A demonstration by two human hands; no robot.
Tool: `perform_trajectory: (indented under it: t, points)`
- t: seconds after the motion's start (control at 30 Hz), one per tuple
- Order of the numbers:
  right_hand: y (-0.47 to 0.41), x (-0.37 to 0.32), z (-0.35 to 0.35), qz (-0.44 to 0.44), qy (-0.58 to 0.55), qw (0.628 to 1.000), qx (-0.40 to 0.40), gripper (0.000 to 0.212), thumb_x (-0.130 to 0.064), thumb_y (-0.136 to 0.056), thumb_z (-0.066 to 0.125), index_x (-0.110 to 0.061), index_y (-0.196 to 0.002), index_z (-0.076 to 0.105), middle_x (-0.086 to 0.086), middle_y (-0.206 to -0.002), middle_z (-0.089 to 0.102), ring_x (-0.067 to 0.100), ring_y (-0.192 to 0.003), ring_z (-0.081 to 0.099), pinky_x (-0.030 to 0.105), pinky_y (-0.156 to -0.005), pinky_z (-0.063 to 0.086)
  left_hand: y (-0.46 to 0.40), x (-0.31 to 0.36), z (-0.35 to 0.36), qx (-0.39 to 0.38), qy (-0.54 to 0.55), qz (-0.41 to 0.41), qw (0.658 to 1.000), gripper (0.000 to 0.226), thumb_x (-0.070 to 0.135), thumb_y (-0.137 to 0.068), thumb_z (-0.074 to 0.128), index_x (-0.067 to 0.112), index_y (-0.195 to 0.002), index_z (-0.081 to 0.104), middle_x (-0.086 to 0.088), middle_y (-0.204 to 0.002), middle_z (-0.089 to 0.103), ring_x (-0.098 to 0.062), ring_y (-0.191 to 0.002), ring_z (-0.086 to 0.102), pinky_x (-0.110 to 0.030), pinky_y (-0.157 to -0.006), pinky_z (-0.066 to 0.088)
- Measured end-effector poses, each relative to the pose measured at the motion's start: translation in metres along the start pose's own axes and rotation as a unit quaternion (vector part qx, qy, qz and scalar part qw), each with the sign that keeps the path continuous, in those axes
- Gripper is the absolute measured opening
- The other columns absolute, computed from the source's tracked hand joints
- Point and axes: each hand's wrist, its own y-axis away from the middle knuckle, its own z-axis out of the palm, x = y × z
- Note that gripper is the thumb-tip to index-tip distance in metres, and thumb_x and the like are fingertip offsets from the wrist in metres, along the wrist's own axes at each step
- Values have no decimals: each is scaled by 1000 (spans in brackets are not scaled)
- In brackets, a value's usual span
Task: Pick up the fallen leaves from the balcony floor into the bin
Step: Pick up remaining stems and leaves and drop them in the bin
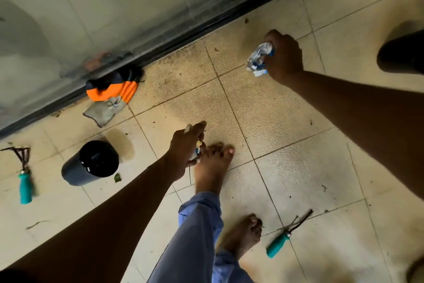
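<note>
From the head camera, the black bin (90, 163) stands upright and open-mouthed on the tiled balcony floor (286, 168), and everything else is best placed from it; the left hand (187, 148) hangs just to the right of the bin, above the floor, fingers curled round a small bundle of litter (196, 146), pale scraps and what may be a leaf stem, too small to tell for sure; the right hand (283, 57) is well to the right of the bin and farther up the frame, fingers clenched on a crumpled white-and-blue wrapper (260, 59). One green leaf (117, 177) lies on the floor touching the bin's base on its right side, between the bin and the left hand; smaller leaf bits speck the tiles near the dark door track (183, 37) above the bin. The left hand is clearly the nearer to the bin's mouth, which lies to its left and slightly below; I judge a short sideways carry and release would drop its bundle in, while the right hand has the longer crossing. Teal-handled garden forks lie left (25, 187) and far right (278, 245) of the bin; an orange-and-black glove pile (112, 92) lies above it.
</note>
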Motion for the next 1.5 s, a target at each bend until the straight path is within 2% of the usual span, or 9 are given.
perform_trajectory:
  t: [0.07, 0.33, 0.63, 0.77, 0.87, 1.0, 1.17, 1.37, 1.5]
  points:
    - [31, -18, -7, 33, -94, 995, 16, 26, -9, -83, 72, -22, -103, 63, 4, -103, 70, 24, -95, 66, 37, -75, 56, 103, 57, 25, 18, 42, 32, 998, 40, 57, -94, 60, 24, -72, 59, 8, -62, 58, -14, -48, 55, -17, -46, 33]
    - [208, -98, -36, 36, -244, 969, 14, 31, -8, -87, 69, -21, -114, 62, 3, -107, 66, 18, -96, 64, 31, -75, 55, 197, 83, 86, 28, 223, -11, 974, 24, 35, -104, 51, 13, -96, 56, -6, -73, 55, -14, -43, 56, -17, -38, 38]
    - [358, -159, -90, -94, -295, 949, -58, 28, -26, -101, 42, -23, -117, 65, -10, -120, 60, 12, -111, 58, 42, -95, 51, 317, 26, 91, 34, 412, 11, 910, 25, 32, -98, 48, 14, -88, 61, -8, -88, 62, -21, -101, 61, -28, -96, 49]
    - [405, -187, -133, -136, -256, 954, -75, 24, -43, -99, 52, -23, -104, 63, -9, -106, 65, 6, -98, 59, 33, -82, 54, 402, 7, 86, -8, 510, 33, 860, 29, 21, -100, 40, 7, -85, 59, -12, -79, 63, -24, -74, 68, -27, -66, 60]
    - [443, -217, -172, -114, -257, 956, -87, 34, -58, -92, 55, -24, -100, 58, -7, -101, 65, 7, -90, 61, 29, -74, 53, 483, 2, 81, 12, 492, 66, 868, 24, 13, -93, 37, 1, -96, 57, -17, -94, 59, -30, -88, 65, -32, -84, 57]
    - [501, -278, -218, -123, -277, 946, -111, 21, -37, -92, 70, -25, -95, 52, -9, -95, 65, 17, -89, 65, 32, -75, 54, 581, -17, 61, 12, 569, 82, 818, 29, 11, -97, 32, 5, -81, 56, -13, -69, 63, -27, -62, 68, -27, -60, 58]
    - [568, -362, -260, -158, -292, 919, -211, 41, -20, -94, 68, -33, -128, 48, -15, -107, 65, 3, -95, 65, 16, -78, 52, 670, -65, 26, 34, 668, 126, 733, 35, 17, -100, 37, 0, -110, 66, -21, -110, 69, -33, -102, 67, -38, -89, 54]
    - [623, -456, -252, -292, -162, 889, -315, 37, -29, -91, 45, -22, -113, 73, -4, -117, 68, 15, -112, 62, 35, -100, 49, 739, -109, -33, 15, 752, 207, 625, 31, 28, -106, 30, 20, -86, 52, 1, -73, 57, -13, -65, 57, -25, -59, 49]
    - [654, -509, -210, -370, -47, 865, -335, 51, -36, -95, 36, -15, -129, 67, 6, -138, 61, 24, -131, 52, 42, -113, 39, 759, -147, -86, 95, 777, 242, 573, 46, 50, -101, 44, 14, -80, 63, -5, -76, 61, -18, -79, 61, -31, -76, 50]
